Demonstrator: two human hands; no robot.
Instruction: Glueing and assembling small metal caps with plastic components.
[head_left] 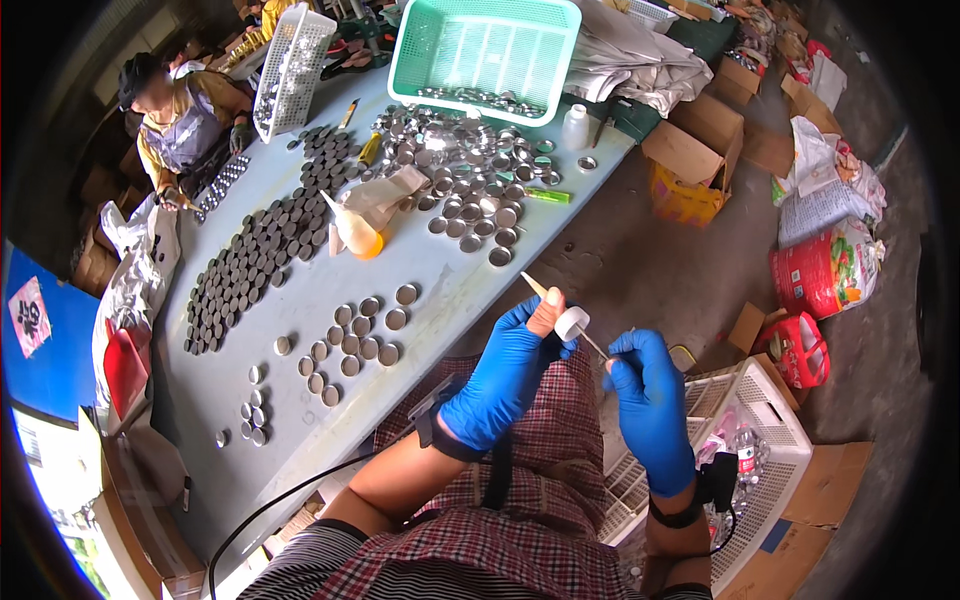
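In blue gloves, both my hands are raised beyond the table's near right edge, above my lap. My left hand [500, 380], its thumb tip bare, is closed around a white nozzle cap [572, 323]; a pale pointed tip juts out past the thumb. My right hand [652, 405] pinches a thin rod [597, 348] whose far end meets the cap's open side. How deep the rod reaches inside is hidden. On the table, a squeeze bottle [358, 232] with orange contents and a pointed nozzle lies beside a crumpled brown cloth [392, 196].
Round metal lids [350, 345] lie in groups on the grey table [300, 470], near many dark discs [250, 265]. At the back stand a green basket [485, 50] and a white bottle [575, 128]. A co-worker [190, 120] sits far left. A white crate [770, 500] stands at my right.
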